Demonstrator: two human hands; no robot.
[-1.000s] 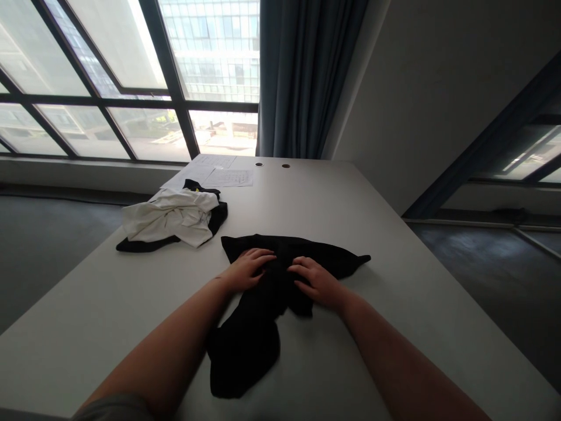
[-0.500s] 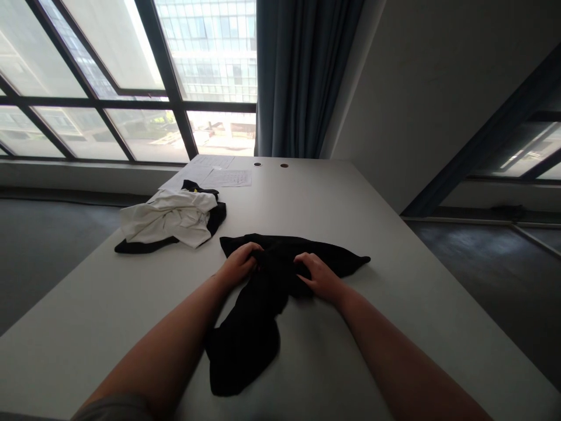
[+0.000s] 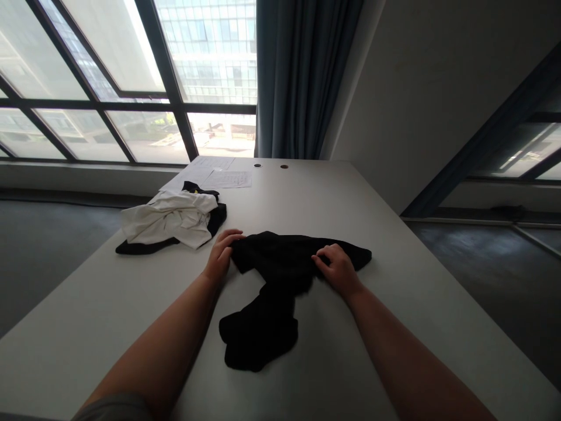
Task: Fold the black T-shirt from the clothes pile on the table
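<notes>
Head view: the black garment point(image 3: 280, 257) on the tabletop point(image 3: 333, 204) seems only partly spread, its near part bunched (folds barely show). The right hand point(image 3: 339, 272) pinches it, fingers narrow; whether the left hand's point(image 3: 220, 257) fingers grip, I cannot tell.

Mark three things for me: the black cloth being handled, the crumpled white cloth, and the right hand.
Black cloth point(image 3: 283, 257): head view, on its broad upper section.
White cloth point(image 3: 169, 219): head view, on its crumpled middle.
Right hand point(image 3: 339, 268): head view, on its back.
</notes>
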